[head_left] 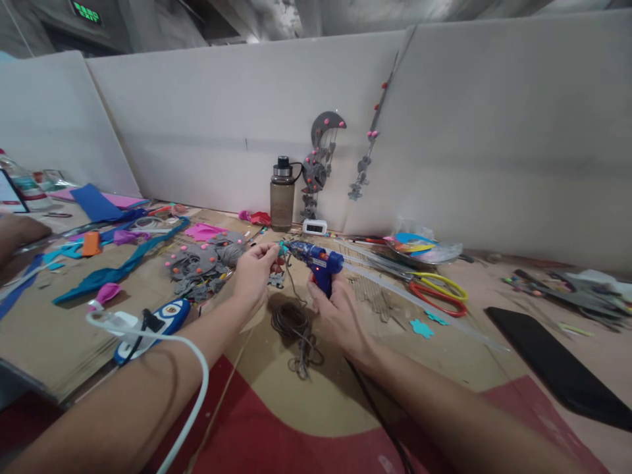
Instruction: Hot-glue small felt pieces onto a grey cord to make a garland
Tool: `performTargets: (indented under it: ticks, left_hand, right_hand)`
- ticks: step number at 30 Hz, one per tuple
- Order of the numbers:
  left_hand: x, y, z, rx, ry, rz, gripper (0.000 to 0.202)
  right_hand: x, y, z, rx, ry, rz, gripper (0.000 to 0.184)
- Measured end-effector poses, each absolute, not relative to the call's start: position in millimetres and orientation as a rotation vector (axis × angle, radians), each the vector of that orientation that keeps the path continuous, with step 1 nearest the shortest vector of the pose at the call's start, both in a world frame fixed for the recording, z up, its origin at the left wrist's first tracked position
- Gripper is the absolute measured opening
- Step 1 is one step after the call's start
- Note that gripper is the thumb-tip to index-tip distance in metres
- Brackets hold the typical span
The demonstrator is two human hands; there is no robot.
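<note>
My right hand (340,313) is wrapped around the handle of a blue glue gun (323,266), its nozzle pointing left. A long clear glue stick (419,301) sticks out of its back end. In front of the nozzle, my left hand (257,270) pinches a small teal piece (283,248), partly hidden by the fingers. The nozzle is at or very near that piece; I cannot tell whether they touch. Below both hands lies a coiled bundle of grey-brown cord (291,320), and one strand runs up from it toward the teal piece. Small grey cut-outs (275,280) lie beside my left fingers.
Grey felt pieces with pink and orange dots (197,260) lie left. A bottle (282,197) stands behind. Scissors (437,296), teal cut-outs (421,328) and a black phone-like slab (557,365) are right. A power strip (168,319) with a white cable sits near my left forearm; another person's hand (22,229) is far left.
</note>
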State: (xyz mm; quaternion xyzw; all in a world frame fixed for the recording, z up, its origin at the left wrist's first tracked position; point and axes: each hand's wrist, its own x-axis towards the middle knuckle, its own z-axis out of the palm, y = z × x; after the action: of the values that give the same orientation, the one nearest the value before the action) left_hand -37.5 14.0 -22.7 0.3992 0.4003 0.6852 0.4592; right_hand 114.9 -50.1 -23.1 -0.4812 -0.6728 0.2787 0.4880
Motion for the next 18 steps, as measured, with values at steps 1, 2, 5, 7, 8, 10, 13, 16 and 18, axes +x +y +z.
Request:
performTargets:
  ticks: [1, 2, 5, 7, 8, 10, 13, 16, 18]
  left_hand:
    - [-37.4, 13.9, -22.5, 0.979, 0.988, 1.690, 0.029]
    - [-37.3, 13.8, -22.4, 0.973, 0.989, 1.693, 0.029]
    - [-37.4, 14.0, -23.2, 0.974, 0.982, 1.691, 0.027]
    - [-37.9, 14.7, -24.4, 0.992, 0.975, 1.686, 0.027]
    - [-38.2, 15.0, -25.1, 1.000, 0.975, 1.683, 0.026]
    - [-38.7, 15.6, -25.9, 0.999, 0.980, 1.683, 0.027]
    - [-38.4, 15.5, -25.2, 0.976, 0.990, 1.681, 0.027]
    - [-37.5, 14.4, -23.6, 0.975, 0.993, 1.682, 0.026]
    - [-37.2, 13.9, -23.1, 0.981, 0.987, 1.681, 0.025]
  right_hand:
    - [115.0, -50.1, -23.2, -1.170, -1.633, 0.681, 0.031]
    - [115.0, -49.9, -23.6, -1.169, -1.633, 0.678, 0.030]
    - [115.2, -48.4, -25.7, -1.176, -1.625, 0.672, 0.030]
    - [115.0, -47.4, -27.5, -1.191, -1.615, 0.688, 0.031]
    - [114.9, -47.1, -28.2, -1.198, -1.612, 0.696, 0.032]
    - [114.7, -47.4, -28.5, -1.207, -1.623, 0.708, 0.033]
    - [114.7, -50.0, -25.6, -1.219, -1.640, 0.697, 0.033]
    - [114.8, -52.6, -22.2, -1.237, -1.633, 0.658, 0.032]
    - [114.6, -52.6, -22.5, -1.229, -1.624, 0.652, 0.033]
